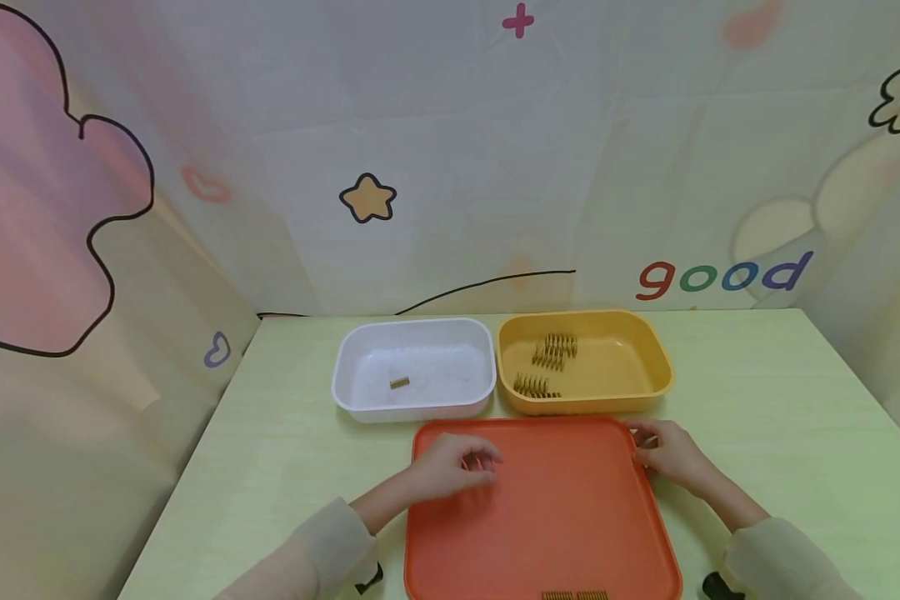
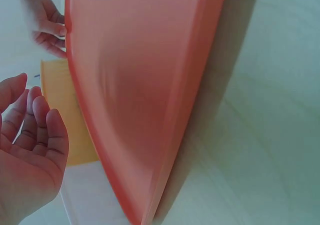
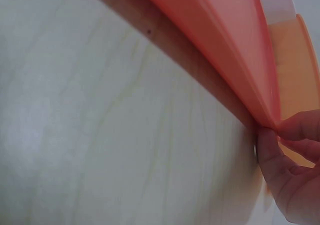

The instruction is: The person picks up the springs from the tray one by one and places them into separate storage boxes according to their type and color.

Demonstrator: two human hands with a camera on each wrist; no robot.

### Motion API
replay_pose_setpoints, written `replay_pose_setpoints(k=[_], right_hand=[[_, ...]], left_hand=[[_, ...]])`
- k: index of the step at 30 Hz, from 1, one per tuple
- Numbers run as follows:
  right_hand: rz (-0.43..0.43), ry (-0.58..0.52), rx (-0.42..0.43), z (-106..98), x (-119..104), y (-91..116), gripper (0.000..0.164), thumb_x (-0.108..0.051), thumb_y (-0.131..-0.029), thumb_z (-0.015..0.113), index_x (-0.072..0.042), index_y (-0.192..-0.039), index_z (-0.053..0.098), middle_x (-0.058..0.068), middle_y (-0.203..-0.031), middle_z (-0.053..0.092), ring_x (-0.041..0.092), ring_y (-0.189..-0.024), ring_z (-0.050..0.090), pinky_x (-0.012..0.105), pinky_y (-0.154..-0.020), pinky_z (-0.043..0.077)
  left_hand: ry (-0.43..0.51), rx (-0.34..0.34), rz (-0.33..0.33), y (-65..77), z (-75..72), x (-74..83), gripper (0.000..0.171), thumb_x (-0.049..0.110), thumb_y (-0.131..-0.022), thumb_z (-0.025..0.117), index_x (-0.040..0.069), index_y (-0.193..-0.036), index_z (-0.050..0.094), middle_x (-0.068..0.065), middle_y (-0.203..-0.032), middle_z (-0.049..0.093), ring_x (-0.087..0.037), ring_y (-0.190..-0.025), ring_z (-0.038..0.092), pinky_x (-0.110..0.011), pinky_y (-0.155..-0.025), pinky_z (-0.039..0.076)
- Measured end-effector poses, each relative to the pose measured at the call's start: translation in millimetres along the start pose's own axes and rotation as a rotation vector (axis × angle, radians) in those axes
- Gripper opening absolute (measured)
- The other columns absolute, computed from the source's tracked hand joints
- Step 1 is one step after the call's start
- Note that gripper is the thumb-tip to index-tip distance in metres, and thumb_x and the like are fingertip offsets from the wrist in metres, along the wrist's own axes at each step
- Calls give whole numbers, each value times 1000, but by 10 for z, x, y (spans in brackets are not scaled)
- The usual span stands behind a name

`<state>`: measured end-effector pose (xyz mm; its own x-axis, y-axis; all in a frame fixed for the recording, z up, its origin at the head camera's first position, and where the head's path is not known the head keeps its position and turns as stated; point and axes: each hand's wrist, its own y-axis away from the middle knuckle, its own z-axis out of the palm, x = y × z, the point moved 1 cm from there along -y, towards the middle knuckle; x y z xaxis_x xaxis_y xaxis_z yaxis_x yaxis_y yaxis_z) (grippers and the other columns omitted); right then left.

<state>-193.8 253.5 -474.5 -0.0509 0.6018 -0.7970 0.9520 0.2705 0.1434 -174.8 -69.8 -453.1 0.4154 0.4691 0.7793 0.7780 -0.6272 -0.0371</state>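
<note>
An orange-red tray (image 1: 555, 508) takes up the front middle of the table. At its far right corner my right hand (image 1: 669, 454) grips the rim; in the right wrist view the thumb (image 3: 270, 150) and a finger (image 3: 300, 126) pinch that corner. My left hand (image 1: 453, 467) is over the tray's far left part, its fingers loosely bent and nothing in them; the left wrist view shows the bare palm (image 2: 32, 170). Two small brass springs (image 1: 557, 596) lie by the tray's near edge, cut off by the frame.
Behind the tray stand a white bin (image 1: 412, 412) with one small spring (image 1: 399, 382) and, to its right, a yellow bin (image 1: 607, 406) with several larger springs (image 1: 549, 358). A printed cloth (image 1: 480, 167) hangs behind the pale green table (image 1: 780, 400).
</note>
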Motion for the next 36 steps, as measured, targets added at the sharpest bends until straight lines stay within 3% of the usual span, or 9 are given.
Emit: replay_pose_setpoints(k=[18,36], right_hand=[[2,-9,-7,10,0,2,42,8,-73,53,14,-115,48,20,-87,56,17,-70,56,25,-53,49],[22,2,-2,14,-2,7,42,7,-74,55,12,-116,49,19,-88,56,20,-72,56,26,-53,49]], left_hand=[[-9,-112,-33,36,258,66,24,16,-79,64,10,-102,62,4,-83,63,6,-66,51,-10,-63,44],[-195,-218,83,64,448,204,33,21,-78,65,12,-110,57,3,-95,59,6,-66,46,-6,-64,38]])
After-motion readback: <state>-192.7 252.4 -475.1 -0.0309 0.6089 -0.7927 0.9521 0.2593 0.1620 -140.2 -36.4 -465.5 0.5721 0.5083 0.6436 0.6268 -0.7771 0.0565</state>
